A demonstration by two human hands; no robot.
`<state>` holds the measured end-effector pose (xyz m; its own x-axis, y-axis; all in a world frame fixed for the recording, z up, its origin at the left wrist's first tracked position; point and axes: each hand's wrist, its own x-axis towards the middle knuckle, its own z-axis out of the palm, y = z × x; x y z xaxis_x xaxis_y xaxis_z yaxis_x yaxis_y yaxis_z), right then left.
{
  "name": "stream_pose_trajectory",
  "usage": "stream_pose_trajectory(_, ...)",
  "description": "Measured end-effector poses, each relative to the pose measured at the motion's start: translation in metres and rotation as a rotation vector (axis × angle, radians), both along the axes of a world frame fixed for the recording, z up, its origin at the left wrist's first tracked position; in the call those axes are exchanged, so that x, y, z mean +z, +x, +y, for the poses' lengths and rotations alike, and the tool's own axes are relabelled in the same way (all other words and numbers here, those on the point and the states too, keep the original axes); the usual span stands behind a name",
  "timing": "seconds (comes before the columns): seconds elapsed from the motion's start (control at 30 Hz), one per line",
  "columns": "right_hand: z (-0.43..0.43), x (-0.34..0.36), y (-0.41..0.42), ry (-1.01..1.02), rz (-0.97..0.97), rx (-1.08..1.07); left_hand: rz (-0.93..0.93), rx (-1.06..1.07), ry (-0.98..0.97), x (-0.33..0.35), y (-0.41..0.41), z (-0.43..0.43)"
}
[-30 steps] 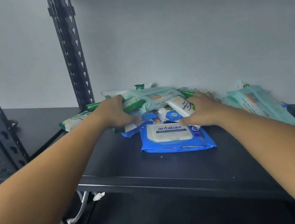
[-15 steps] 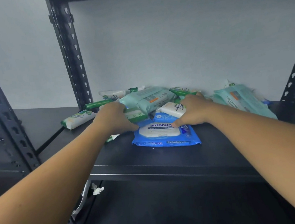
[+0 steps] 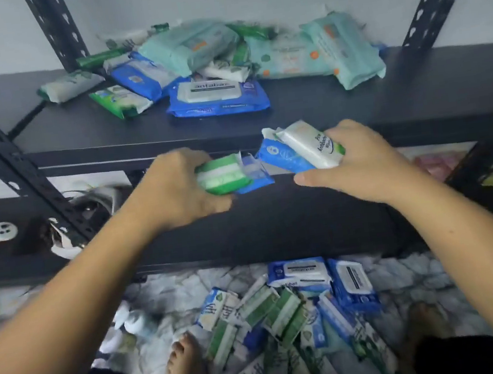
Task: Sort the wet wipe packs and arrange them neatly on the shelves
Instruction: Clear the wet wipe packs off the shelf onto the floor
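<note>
The black upper shelf [image 3: 307, 111] stretches beyond the fingers [image 3: 186, 161] of the left hand [image 3: 174, 192] and right hand [image 3: 364, 169]. On it a loose heap of wet wipe packs [image 3: 191, 47] lies by the wall. A blue antabax pack [image 3: 217, 97] lies flat, nearest the fingers, a green pack [image 3: 120, 101] up-left of the left fingers, pale teal packs [image 3: 346, 47] past the right ones. Under the fingers sits the dark lower shelf [image 3: 274, 223]. Below, blue, green and white packs [image 3: 285, 312] lie scattered on the marbled floor [image 3: 171, 292].
</note>
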<state>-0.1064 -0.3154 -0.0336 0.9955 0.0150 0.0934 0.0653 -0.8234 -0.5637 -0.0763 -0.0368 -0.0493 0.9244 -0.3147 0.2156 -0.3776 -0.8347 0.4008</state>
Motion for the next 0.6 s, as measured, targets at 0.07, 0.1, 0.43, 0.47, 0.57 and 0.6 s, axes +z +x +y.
stream_pose_trajectory(0.07, -0.014, -0.045, -0.034, 0.103, 0.083, -0.054, 0.125, -0.090, 0.025, -0.043, -0.025, -0.011)
stream_pose_trajectory(0.1, -0.021, -0.070, -0.048, 0.130, 0.144, -0.082, 0.189, -0.129, 0.055, -0.068, -0.034, -0.016)
stream_pose_trajectory(0.43, -0.062, -0.308, -0.146, -0.192, 0.985, -0.050, 0.705, -0.334, 0.455, -0.309, -0.125, -0.114)
stream_pose_trajectory(0.47, -0.067, -0.322, -0.154, -0.234, 0.994, -0.045, 0.719, -0.353, 0.485, -0.327, -0.133, -0.121)
stream_pose_trajectory(0.57, -0.080, -0.356, -0.177, -0.272, 1.030, -0.092, 0.675, -0.407, 0.583, -0.369, -0.154, -0.139)
stream_pose_trajectory(0.6, -0.084, -0.368, -0.181, -0.284, 1.022, -0.097, 0.664, -0.418, 0.603, -0.379, -0.158, -0.144)
